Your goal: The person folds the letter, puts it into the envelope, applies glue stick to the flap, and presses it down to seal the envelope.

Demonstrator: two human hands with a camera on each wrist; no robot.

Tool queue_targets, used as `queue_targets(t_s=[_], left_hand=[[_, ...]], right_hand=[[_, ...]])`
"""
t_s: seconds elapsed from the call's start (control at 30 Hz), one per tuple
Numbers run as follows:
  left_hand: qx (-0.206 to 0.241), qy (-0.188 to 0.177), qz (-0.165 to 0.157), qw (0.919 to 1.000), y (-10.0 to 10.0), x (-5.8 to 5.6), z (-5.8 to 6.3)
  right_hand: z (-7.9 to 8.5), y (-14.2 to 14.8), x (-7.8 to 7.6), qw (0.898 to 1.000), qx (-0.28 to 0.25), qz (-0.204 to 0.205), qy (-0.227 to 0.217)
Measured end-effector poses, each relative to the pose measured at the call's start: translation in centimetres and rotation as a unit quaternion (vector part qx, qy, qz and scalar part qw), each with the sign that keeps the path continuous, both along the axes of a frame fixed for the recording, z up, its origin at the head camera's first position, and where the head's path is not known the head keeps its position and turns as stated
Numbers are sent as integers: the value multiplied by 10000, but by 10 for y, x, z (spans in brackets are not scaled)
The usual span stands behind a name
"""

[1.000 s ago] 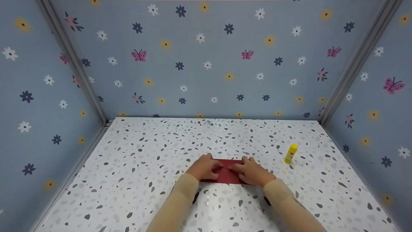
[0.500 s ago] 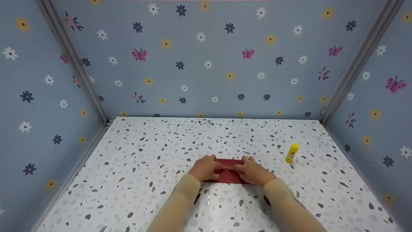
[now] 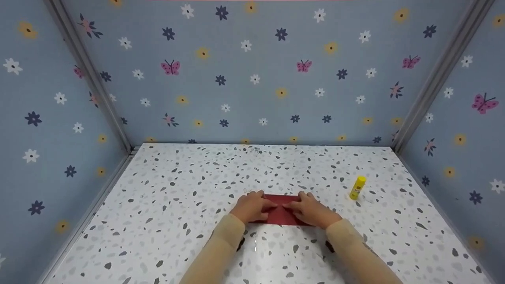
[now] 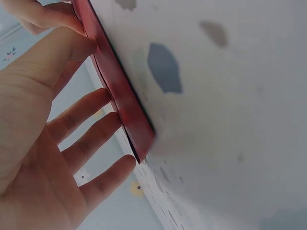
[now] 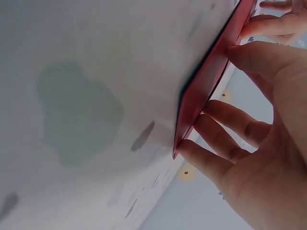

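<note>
A red folded sheet of paper (image 3: 281,217) lies flat on the speckled table in front of the person. The left hand (image 3: 250,207) rests on its left part, and the right hand (image 3: 315,210) on its right part. Both index fingers point inward near the middle of the sheet, a small gap between their tips. In the left wrist view, the left hand's thumb and extended fingertips touch the red paper (image 4: 122,91) along its edge. The right wrist view has the right fingertips against the paper (image 5: 204,86) in the same way. The sheet's far corners are partly hidden by the hands.
A yellow glue stick (image 3: 358,187) lies on the table to the right, beyond the right hand. Flowered blue panels (image 3: 252,71) enclose the white speckled table (image 3: 177,236) at the back and both sides.
The left hand has shifted slightly right along the paper. The index fingertips came together at the middle half a second ago and are now a little apart.
</note>
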State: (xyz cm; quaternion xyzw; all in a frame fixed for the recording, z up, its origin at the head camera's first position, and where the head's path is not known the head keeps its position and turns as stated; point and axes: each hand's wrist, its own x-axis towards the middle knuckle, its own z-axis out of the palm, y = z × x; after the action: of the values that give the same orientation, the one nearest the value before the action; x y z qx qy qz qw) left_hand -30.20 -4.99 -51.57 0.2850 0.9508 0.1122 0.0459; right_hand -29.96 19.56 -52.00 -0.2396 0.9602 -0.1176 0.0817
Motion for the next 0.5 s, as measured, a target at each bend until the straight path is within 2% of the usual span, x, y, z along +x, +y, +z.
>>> queue_targets(t_s=[0.3, 0.5], left_hand=[[-13, 65, 61, 10000, -2, -3, -3], [111, 79, 192, 9997, -5, -3, 0]], right_hand=[[0, 8, 1, 9988, -173, 396, 211], [1, 8, -1, 9988, -29, 354, 329]])
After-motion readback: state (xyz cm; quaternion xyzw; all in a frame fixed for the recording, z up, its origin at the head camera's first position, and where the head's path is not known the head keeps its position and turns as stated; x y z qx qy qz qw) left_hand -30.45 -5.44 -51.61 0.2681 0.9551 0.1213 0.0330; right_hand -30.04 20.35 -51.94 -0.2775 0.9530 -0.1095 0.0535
